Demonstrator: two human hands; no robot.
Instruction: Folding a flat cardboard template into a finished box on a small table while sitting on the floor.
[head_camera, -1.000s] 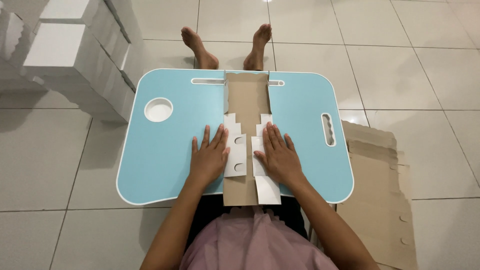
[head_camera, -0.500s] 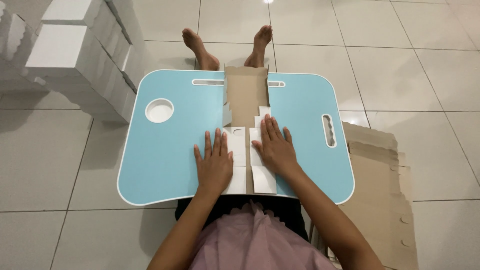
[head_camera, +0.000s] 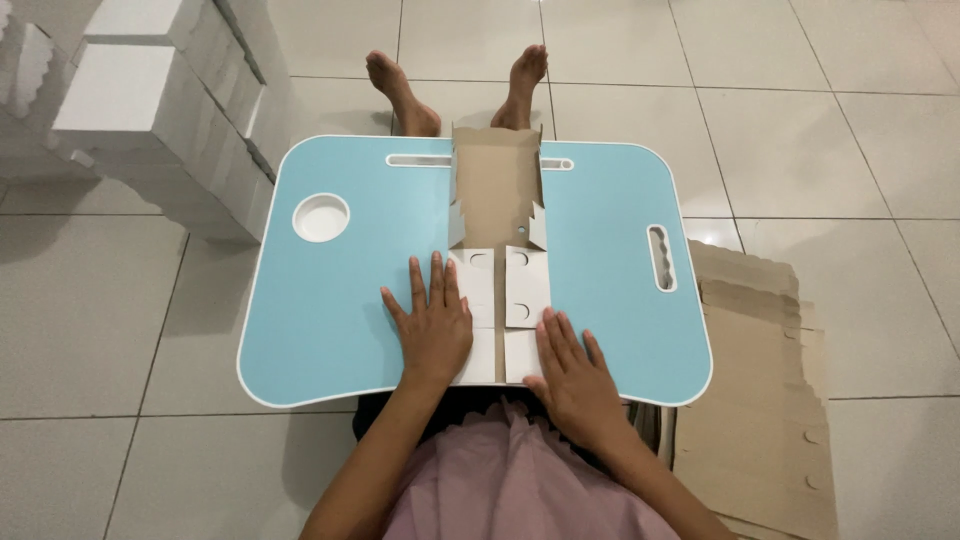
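A flat die-cut cardboard box blank (head_camera: 497, 200), brown inside with white folded-in flaps (head_camera: 500, 290), lies lengthwise down the middle of a light blue lap table (head_camera: 340, 300). My left hand (head_camera: 432, 325) lies flat, fingers spread, on the table against the left edge of the white flaps. My right hand (head_camera: 572, 378) rests flat at the near right corner of the blank, by the table's front edge. Neither hand grips anything.
Stacks of folded white boxes (head_camera: 150, 110) stand on the tiled floor at the left. A pile of flat brown cardboard blanks (head_camera: 760, 400) lies on the floor at the right. My bare feet (head_camera: 455, 85) show beyond the table. The table has a round cup recess (head_camera: 321, 217) and a handle slot (head_camera: 660, 258).
The side flaps have been folded inward over the blank's near half. My right hand slid back toward the near edge; my left hand stays pressed beside the flaps.
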